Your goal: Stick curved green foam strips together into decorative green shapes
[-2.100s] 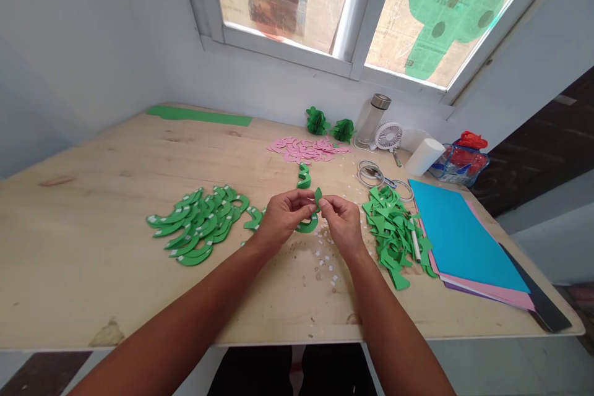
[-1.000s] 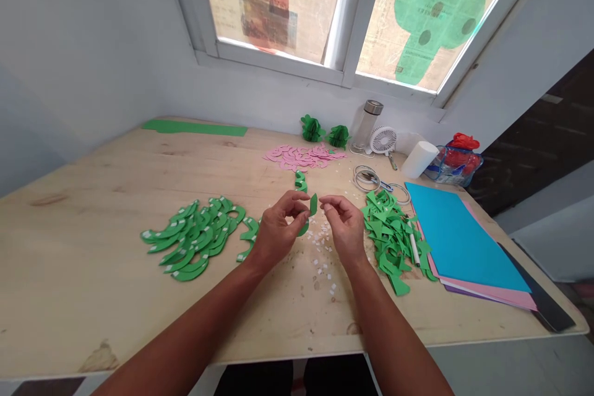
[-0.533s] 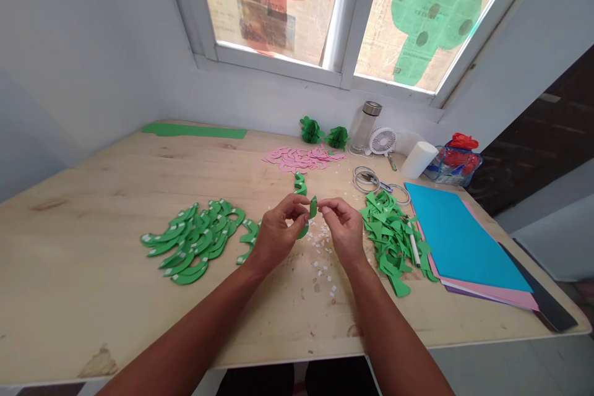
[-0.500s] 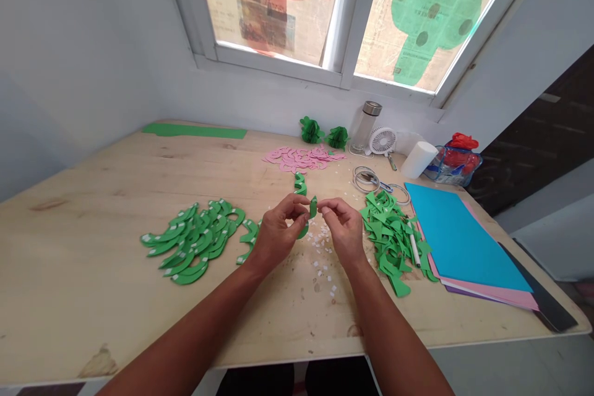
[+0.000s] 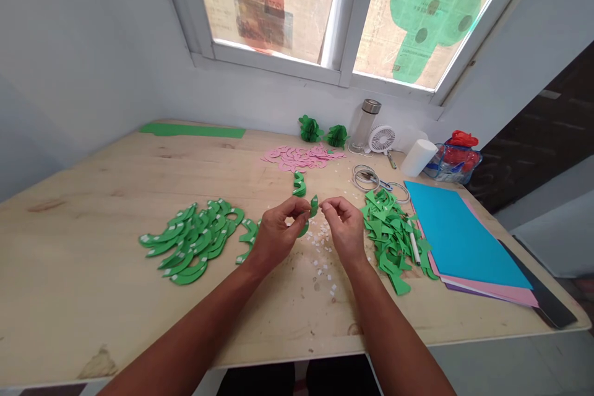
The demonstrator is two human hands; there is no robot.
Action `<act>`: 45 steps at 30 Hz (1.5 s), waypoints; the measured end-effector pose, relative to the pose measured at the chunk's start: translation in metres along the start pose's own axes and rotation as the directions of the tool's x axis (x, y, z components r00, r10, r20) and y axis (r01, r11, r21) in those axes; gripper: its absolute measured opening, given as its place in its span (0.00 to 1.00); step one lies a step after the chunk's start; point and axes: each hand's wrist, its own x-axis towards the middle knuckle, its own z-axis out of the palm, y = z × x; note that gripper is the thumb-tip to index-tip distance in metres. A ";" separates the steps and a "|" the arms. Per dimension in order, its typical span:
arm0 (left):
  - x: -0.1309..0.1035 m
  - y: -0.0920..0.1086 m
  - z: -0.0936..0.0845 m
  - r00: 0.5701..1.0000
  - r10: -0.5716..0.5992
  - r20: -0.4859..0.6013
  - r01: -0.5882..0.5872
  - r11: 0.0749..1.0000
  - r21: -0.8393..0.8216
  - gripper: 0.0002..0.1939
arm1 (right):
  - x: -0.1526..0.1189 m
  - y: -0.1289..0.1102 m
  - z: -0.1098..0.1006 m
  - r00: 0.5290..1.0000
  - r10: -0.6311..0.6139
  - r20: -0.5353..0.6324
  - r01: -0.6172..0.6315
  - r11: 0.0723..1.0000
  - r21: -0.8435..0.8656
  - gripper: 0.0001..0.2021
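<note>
My left hand (image 5: 279, 230) pinches a small curved green paper cutout (image 5: 314, 205) with a pale patch near its top. Just right of it, my right hand (image 5: 344, 230) has thumb and forefinger pressed together; whatever is between the tips is too small to make out. Beneath and beside my left hand lie more curved green pieces (image 5: 249, 234), partly hidden by it. A short stack of green cutouts (image 5: 299, 184) is beyond my fingers. Small white paper bits (image 5: 323, 260) are scattered on the table between my wrists.
Left lies a heap of green cutouts with white patches (image 5: 199, 238); right, green scraps (image 5: 387, 229) with a white marker (image 5: 414, 247). Pink cutouts (image 5: 301, 158), a glass bottle (image 5: 365, 127), a small fan (image 5: 382, 139) and a white roll (image 5: 418, 158) stand behind. Blue sheets (image 5: 464, 235) lie right.
My right fingertips have shifted slightly right, away from the green cutout. That cutout is turned a little and shows more of its pale patch. The camera view has tilted very slightly.
</note>
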 end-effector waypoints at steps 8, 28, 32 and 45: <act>-0.001 0.001 0.000 0.996 0.073 0.052 -0.076 0.995 0.060 0.04 | 0.003 0.001 -0.002 0.999 0.051 0.004 -0.051 0.997 0.050 0.08; 0.000 0.002 -0.001 0.995 0.074 0.071 -0.078 0.996 0.053 0.04 | 0.002 -0.002 0.001 0.997 0.049 0.055 -0.058 0.985 0.160 0.07; 0.000 0.004 -0.001 0.996 0.053 0.068 -0.056 0.997 0.043 0.06 | 0.003 -0.001 0.000 0.998 0.022 0.061 -0.031 0.987 0.155 0.07; 0.000 0.003 -0.001 0.991 0.113 0.070 -0.118 0.991 0.068 0.05 | 0.002 -0.007 -0.006 0.982 -0.159 0.107 0.171 0.977 -0.124 0.06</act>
